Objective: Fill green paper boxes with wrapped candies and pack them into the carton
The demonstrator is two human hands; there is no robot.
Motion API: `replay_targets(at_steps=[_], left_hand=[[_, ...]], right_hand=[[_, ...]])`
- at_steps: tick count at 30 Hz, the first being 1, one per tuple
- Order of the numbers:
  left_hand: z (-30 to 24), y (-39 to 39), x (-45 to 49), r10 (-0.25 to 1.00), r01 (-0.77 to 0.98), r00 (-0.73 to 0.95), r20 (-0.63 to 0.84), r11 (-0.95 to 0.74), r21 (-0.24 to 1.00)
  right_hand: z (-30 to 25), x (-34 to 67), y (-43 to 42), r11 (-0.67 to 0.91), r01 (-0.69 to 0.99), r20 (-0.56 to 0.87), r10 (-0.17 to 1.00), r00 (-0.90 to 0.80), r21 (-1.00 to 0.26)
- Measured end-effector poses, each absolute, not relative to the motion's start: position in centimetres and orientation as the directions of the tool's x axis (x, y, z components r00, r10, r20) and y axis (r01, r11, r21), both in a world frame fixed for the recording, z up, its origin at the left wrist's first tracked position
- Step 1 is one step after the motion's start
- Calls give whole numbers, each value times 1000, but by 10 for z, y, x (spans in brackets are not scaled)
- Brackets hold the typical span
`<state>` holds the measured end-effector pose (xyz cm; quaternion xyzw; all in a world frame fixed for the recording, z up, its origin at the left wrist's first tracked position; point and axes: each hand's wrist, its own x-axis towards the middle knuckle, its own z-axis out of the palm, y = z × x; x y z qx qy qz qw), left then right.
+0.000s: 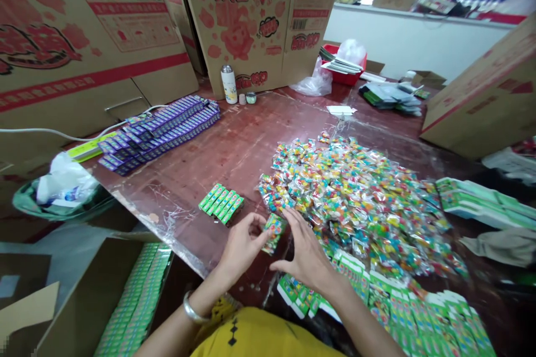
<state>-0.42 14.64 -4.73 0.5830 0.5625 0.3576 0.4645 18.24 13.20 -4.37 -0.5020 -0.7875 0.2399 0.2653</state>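
In the middle of the head view my left hand (246,242) pinches a small green candy box (274,232) between thumb and fingers. My right hand (302,248) is beside the box, its thumb and fingers spread apart. Behind the right hand spreads a big heap of clear-wrapped colourful candies (347,184). Several green boxes (221,202) stand in a short row to the left of my left hand. Flat green cartons (414,312) lie overlapping near the front edge, partly hidden under my right forearm.
Purple boxes (163,131) are stacked at the left, near a white bottle (228,85). An open carton (100,284) at the lower left holds rows of green boxes (134,295). Large cardboard boxes (247,17) wall the back. More green cartons (481,203) lie at the right.
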Motion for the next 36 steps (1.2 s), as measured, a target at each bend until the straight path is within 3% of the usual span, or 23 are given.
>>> replay_targets(at_steps=[2,4,7,10,13,16,20,22,25,27,30,33,36], left_hand=[[-45,150,-16,999,610,25,45,-51,790],[-44,154,-28,984,822,-10,177,-93,562],[-43,162,-45,972,961,-2,234,-62,269],[-43,165,-49,968,987,-16,251,-24,158],[-46,155,-32,965,948,82,247,-152,280],[-56,134,1,914,783,385,132,-399,477],[-77,111,34,831,702,556,12,-477,529],[-83,107,39,835,713,551,-9,-465,525],[-81,106,37,843,703,538,-24,-432,565],[-74,106,35,846,659,533,-6,-410,630],[-62,108,36,866,578,494,72,-389,717],[-52,115,37,896,512,431,108,-341,788],[-42,126,33,914,308,404,35,-172,936]], right_hand=[[-45,190,130,347,680,167,933,-318,-645],[-45,204,129,314,708,202,949,-241,-632],[-46,233,126,250,755,249,961,-119,-606],[-47,258,118,183,796,219,974,-64,-578],[-52,268,106,156,850,136,986,-100,-503],[-61,261,99,172,913,84,985,-152,-369],[-72,244,99,183,939,99,982,-161,-292],[-71,239,100,160,922,117,985,-126,-354],[-62,235,104,133,818,143,988,-63,-560],[-54,234,110,87,671,106,994,-14,-736],[-46,230,121,-94,349,-85,996,42,-932],[-41,225,128,-220,101,-217,976,35,-970],[-37,221,126,-161,30,-161,987,-17,-987]])
